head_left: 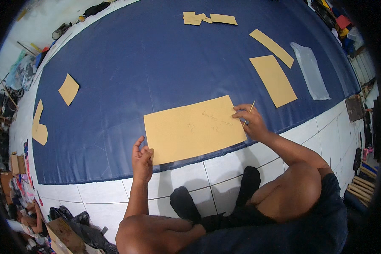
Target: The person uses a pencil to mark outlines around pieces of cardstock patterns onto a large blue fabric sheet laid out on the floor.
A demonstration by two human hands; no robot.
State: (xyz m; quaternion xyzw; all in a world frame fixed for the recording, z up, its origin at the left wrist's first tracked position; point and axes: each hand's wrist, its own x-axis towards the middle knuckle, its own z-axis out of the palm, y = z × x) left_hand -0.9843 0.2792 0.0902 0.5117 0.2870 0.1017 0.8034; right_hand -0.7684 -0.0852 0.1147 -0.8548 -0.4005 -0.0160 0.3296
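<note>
A large tan cardboard sheet (186, 137) with faint handwriting is held up in front of me, over the near edge of a dark blue sheet of material (114, 84). My left hand (142, 161) pinches its lower left corner between thumb and fingers. At the right edge, my right hand (252, 122) grips the cardboard. A thin yellowish stick, perhaps a pencil or pen (252, 106), is also tucked between the right hand's fingers and points upward.
On the blue material lie a wide tan piece (275, 80), a narrow strip (271, 47), a translucent plastic sheet (311, 72), small far pieces (223, 19) and left pieces (69, 89). Black plastic bags (86, 228) and a cardboard box (63, 237) sit at lower left. A person (31, 218) is beyond.
</note>
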